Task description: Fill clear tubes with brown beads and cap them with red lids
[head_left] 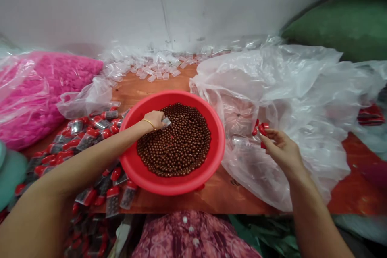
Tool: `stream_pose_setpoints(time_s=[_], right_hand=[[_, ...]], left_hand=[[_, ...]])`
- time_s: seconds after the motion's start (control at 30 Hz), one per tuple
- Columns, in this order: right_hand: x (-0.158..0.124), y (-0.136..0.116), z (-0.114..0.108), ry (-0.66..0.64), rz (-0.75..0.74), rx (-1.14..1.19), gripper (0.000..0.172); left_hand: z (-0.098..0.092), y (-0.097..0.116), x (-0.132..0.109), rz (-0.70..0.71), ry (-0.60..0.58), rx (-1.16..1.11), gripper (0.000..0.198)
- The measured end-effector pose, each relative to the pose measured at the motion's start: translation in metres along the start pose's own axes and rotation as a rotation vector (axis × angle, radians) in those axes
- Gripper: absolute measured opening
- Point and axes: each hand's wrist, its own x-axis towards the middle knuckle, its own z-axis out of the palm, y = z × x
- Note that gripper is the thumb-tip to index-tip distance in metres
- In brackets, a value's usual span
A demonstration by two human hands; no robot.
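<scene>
My left hand [155,119] reaches into a red basin [172,187] and is closed on a small clear plastic container [166,121]. The container touches the heap of brown beads [178,145] that fills the basin's bottom. Over at the right, my right hand [279,147] pinches a red cap [263,129] between thumb and fingers. A few more red caps [254,131] lie just beyond its fingertips, at the mouth of a clear plastic bag [242,76].
Several bead-filled containers with red caps [112,197] are piled left of the basin. Empty clear containers [157,71] lie along the wall. A bag of pink pieces [45,88] stands at the far left, a green sack [341,24] at the back right.
</scene>
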Motion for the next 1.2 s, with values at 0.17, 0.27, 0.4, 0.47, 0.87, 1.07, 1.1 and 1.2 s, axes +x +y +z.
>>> stream_pose_setpoints(time_s=[0.17, 0.27, 0.4, 0.47, 0.87, 1.07, 1.1, 1.2], right_hand=[[-0.018, -0.019, 0.004, -0.056, 0.17, 0.246, 0.035], [-0.021, -0.02, 0.006, -0.069, 0.183, 0.333, 0.035], [-0.024, -0.025, 0.005, -0.067, 0.194, 0.478, 0.044], [-0.026, -0.029, 0.003, -0.07, 0.2, 0.535, 0.051], [-0.043, -0.054, 0.032, -0.17, -0.262, 0.504, 0.021], [-0.056, -0.086, 0.056, -0.3, -0.334, 0.6, 0.02], [-0.059, -0.09, 0.058, -0.329, -0.304, 0.631, 0.021], [-0.066, -0.098, 0.062, -0.378, -0.228, 0.724, 0.025]], left_hand=[[0.0, 0.025, 0.006, -0.134, -0.289, -0.524, 0.02], [-0.009, 0.036, -0.015, -0.082, -0.229, -0.661, 0.023], [-0.013, 0.028, -0.069, 0.064, -0.096, -0.93, 0.032], [-0.007, 0.025, -0.075, 0.162, -0.056, -1.148, 0.034], [0.018, 0.023, -0.005, 0.425, -0.08, -1.577, 0.045], [0.019, 0.02, -0.038, 0.451, -0.208, -1.724, 0.044], [0.019, 0.019, -0.04, 0.427, -0.236, -1.697, 0.045], [0.018, 0.015, -0.044, 0.279, -0.345, -1.556, 0.045]])
